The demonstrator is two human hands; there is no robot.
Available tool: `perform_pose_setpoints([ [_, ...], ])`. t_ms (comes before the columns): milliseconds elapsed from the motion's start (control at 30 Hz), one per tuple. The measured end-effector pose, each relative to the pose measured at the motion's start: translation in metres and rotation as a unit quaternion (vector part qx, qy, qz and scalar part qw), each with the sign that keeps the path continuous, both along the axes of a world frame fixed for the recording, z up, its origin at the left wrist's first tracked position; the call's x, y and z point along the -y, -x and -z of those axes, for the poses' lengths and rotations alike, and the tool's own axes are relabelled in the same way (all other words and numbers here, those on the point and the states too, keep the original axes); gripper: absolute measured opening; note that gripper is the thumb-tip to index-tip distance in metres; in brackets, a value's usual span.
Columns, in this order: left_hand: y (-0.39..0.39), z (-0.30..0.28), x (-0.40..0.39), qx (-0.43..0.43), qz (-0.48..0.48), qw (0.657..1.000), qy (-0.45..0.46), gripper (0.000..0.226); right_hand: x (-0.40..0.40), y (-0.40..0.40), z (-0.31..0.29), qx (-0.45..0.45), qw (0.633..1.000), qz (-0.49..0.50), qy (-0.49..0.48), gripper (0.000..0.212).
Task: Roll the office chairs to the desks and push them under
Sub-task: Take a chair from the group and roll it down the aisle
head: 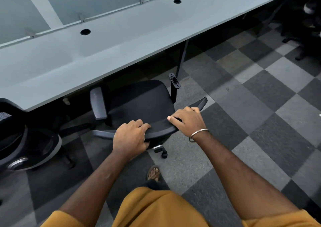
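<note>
A black office chair (139, 100) stands right in front of me, its seat partly under the edge of the long grey desk (107, 53). My left hand (130, 138) grips the top rim of the chair's backrest near its left end. My right hand (188, 120), with a metal bangle on the wrist, holds the same rim further right. The chair's left armrest (98, 103) sits just below the desk edge. Its right armrest (174, 80) lies beside the desk leg (181, 60). One caster (164, 154) shows below the backrest.
A second black chair (26, 146) stands at the left, its back against the desk edge. More dark chairs (305, 32) sit at the far right under the desk. Checkered grey carpet tiles (251, 105) cover the floor. My sandalled foot (153, 173) is behind the chair.
</note>
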State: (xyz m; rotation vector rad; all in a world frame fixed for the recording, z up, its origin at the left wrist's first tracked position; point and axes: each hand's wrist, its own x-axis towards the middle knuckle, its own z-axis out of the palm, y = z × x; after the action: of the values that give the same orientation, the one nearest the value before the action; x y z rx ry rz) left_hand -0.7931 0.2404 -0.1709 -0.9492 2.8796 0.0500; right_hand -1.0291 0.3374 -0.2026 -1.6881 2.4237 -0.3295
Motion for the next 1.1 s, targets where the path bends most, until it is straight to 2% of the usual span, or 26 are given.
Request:
perform_pose_setpoints([
  [167,0.026,-0.004,0.048,0.006,0.004,1.000,-0.004,0.061,0.040,0.024,-0.007,0.010,1.000,-0.009,-0.016,0.048],
  [433,0.071,-0.003,0.109,0.011,0.020,1.000,-0.008,0.062,0.084,0.060,-0.007,0.029,0.999,0.013,0.003,0.049],
  [600,0.118,-0.003,0.132,0.008,0.010,1.000,-0.016,0.062,0.111,0.108,-0.006,0.024,0.999,0.020,0.013,0.036],
  [700,0.157,0.001,0.139,0.002,-0.004,1.000,-0.011,0.062,0.126,0.149,-0.004,0.023,0.999,0.022,0.019,0.032],
  [1100,0.331,0.002,0.155,-0.025,-0.095,0.995,-0.014,0.064,0.200,0.337,0.002,-0.040,0.999,-0.020,0.005,0.044],
])
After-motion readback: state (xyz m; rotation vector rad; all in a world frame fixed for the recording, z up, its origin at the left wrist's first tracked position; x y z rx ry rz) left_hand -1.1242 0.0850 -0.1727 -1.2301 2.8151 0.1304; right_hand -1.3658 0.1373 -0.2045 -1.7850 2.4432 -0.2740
